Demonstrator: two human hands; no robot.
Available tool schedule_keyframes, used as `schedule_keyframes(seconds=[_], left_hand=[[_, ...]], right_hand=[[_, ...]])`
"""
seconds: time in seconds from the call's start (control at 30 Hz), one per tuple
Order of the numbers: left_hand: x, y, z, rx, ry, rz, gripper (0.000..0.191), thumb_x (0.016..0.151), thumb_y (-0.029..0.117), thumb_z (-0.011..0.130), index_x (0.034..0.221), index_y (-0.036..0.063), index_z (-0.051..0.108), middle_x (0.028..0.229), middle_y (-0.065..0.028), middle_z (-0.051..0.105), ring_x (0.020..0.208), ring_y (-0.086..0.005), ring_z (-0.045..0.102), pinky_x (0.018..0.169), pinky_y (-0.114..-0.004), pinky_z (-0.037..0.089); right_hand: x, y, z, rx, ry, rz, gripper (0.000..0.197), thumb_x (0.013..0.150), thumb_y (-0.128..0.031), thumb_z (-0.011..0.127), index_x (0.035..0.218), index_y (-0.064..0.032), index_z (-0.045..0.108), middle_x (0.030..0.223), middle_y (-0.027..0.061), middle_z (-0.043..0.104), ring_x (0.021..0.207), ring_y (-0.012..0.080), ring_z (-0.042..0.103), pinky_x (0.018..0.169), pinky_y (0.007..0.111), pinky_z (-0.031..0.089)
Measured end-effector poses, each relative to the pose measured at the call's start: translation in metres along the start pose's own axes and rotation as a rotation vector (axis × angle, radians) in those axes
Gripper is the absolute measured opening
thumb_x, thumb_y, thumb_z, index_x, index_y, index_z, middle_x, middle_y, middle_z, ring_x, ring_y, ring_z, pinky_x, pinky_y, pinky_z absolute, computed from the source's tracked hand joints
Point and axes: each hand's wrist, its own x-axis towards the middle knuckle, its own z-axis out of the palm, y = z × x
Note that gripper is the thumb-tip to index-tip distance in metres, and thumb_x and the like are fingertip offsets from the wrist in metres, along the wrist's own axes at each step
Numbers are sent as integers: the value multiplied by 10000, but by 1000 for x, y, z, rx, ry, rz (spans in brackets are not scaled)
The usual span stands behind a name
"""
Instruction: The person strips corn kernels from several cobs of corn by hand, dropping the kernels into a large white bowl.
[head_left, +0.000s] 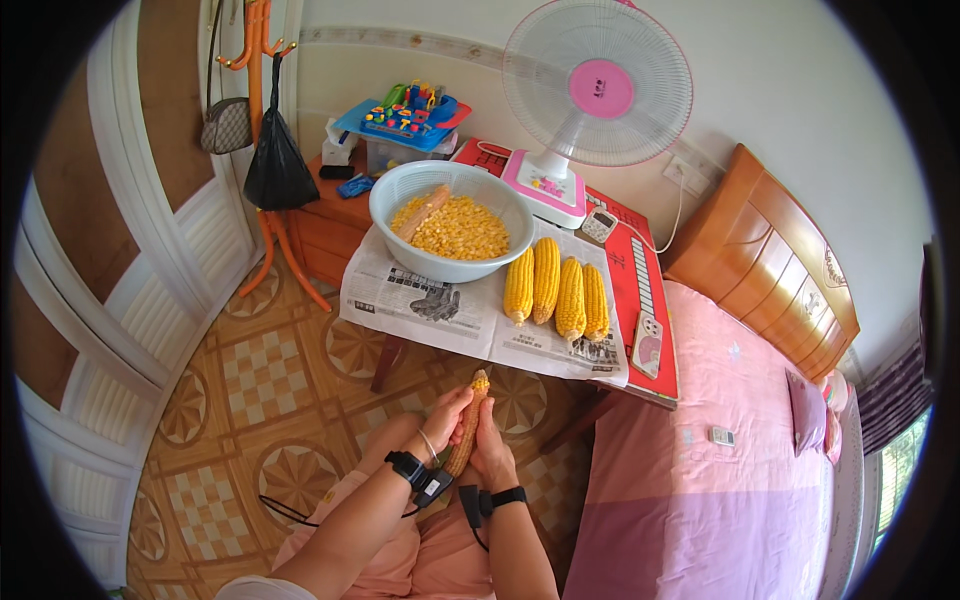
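Both my left hand (448, 417) and my right hand (490, 447) grip a nearly bare corn cob (469, 427) above my lap, one on each side. Yellow kernels remain around its far tip, while the rest is stripped. Beyond my hands, a light blue plastic colander basin (450, 269) stands on newspaper (427, 307). It holds loose corn kernels (469, 231), with a bare cob (424, 214) lying on them. Several full ears of corn (547, 281) lie side by side to the right of the basin.
A pink-and-white electric fan (551, 191), a small white device (600, 224) and a phone (646, 345) are on the red-covered table (660, 367). A black bag (279, 172) hangs from an orange coat stand (256, 67) at left. The bed (697, 480) is at right. Wrist straps carry black devices and cables.
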Motion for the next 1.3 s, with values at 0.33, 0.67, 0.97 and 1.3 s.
schedule_keyframes(seconds=[0.33,0.67,0.97,1.3], left_hand=[[14,-22,0,315,336,551,150,852,97,639,939,48,526,731,-13,529,416,-44,414,354,-183,345],[14,56,26,648,436,902,74,792,77,672,834,52,617,790,-34,569,681,-120,558,617,-235,469],[53,157,28,555,575,1123,571,863,106,604,1353,68,314,686,-8,525,608,-107,513,588,-247,445],[-2,-2,1,204,196,203,302,873,260,628,1029,24,524,741,-15,549,438,-47,432,366,-189,335]], right_hand=[[8,6,-9,25,73,0,573,939,-581,247,964,-95,547,671,33,548,577,132,526,530,250,458],[-2,-6,-5,43,27,0,613,918,-624,260,846,-64,498,625,50,482,548,170,468,569,302,434],[0,-5,-10,96,22,19,634,892,-662,275,833,-66,480,631,52,456,575,178,462,589,322,429],[5,9,-2,30,146,15,590,939,-579,265,906,-66,554,664,48,552,551,160,536,548,274,473]])
